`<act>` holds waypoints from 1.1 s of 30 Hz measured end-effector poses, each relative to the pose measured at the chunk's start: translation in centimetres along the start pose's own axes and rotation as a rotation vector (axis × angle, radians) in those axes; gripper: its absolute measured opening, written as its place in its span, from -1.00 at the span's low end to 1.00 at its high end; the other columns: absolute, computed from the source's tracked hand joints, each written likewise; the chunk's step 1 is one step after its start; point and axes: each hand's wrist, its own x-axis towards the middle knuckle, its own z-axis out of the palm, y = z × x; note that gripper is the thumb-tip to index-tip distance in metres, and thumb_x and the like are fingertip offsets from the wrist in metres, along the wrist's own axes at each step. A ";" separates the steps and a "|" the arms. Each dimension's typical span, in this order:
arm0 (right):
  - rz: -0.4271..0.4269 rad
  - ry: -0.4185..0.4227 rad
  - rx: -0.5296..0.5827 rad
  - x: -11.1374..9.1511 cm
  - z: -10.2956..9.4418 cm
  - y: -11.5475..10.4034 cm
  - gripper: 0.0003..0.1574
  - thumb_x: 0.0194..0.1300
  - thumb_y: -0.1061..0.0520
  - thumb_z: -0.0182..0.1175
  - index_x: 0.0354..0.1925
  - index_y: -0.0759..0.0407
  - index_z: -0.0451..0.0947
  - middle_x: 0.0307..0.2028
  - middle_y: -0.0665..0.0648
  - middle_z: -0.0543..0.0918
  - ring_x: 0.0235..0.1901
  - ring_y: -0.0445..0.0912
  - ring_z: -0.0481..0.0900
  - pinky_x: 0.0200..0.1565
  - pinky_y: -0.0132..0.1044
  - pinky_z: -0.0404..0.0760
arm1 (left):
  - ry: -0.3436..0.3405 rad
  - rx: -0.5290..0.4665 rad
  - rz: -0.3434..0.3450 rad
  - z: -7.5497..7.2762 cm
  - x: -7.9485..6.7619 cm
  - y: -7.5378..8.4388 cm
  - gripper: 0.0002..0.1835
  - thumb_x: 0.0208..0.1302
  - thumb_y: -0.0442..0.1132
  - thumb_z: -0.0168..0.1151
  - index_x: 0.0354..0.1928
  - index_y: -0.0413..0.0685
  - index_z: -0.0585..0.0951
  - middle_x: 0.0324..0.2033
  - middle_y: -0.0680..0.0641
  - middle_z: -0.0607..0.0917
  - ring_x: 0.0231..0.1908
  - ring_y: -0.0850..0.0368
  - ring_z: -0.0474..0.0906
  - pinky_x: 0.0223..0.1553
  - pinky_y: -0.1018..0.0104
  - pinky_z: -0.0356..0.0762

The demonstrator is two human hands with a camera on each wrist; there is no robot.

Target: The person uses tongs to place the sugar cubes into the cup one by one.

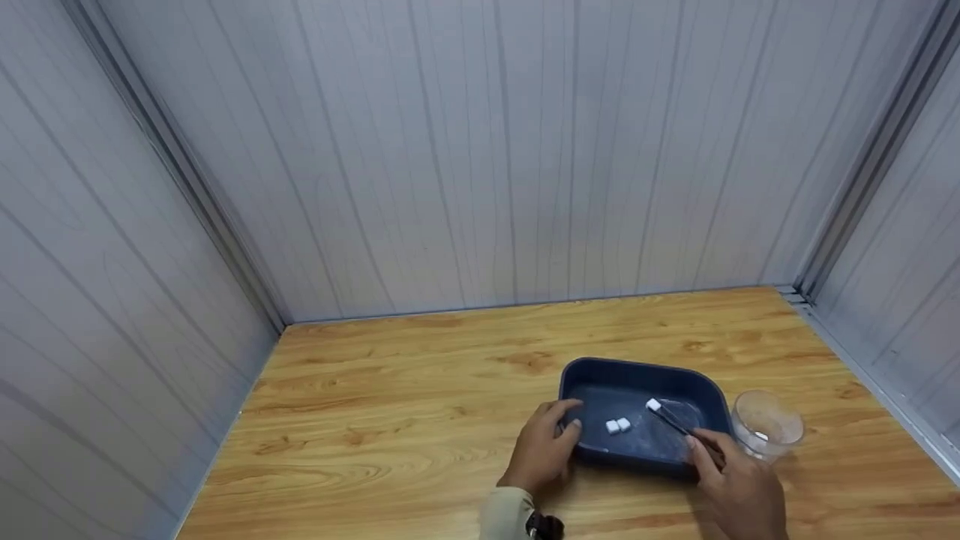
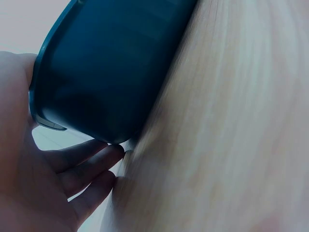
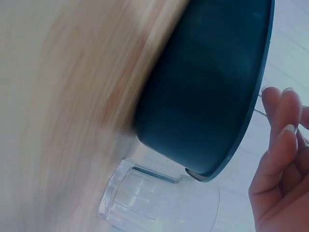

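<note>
A dark blue tray (image 1: pixel 637 465) with raised walls stands on the table. My left hand (image 1: pixel 541 446) grips its left end, thumb and index finger over the rim; the other fingers (image 2: pixel 91 166) lie along the outside, low by the tabletop. Between thumb and fingers, my right hand (image 1: pixel 739 480) pinches dark tweezers (image 1: pixel 670 421) above the tray's right part. At their tips is a small white cube (image 1: pixel 653 405). Two more white cubes (image 1: pixel 618 426) lie side by side on the tray floor, which bears whitish smears. The tray wall (image 3: pixel 207 87) hides the tweezer tips in the right wrist view.
Just right of the tray stands a clear glass (image 1: pixel 772 427) with something small and white low inside, close to my right hand. Pale panel walls (image 1: pixel 480 150) enclose the wooden table (image 1: pixel 360 420) at the back and both sides.
</note>
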 end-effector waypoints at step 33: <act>-0.028 0.090 0.005 0.3 -1.2 0.9 -0.80 0.04 0.17 0.35 -0.28 0.15 0.67 -0.57 -0.03 0.66 -0.48 0.02 0.62 -0.40 -0.21 0.38 | 0.020 -0.005 0.026 0.1 -0.1 -0.1 -0.66 0.31 -0.02 0.06 0.12 0.42 0.50 0.00 0.26 0.46 -0.18 0.30 0.41 -0.08 0.21 0.38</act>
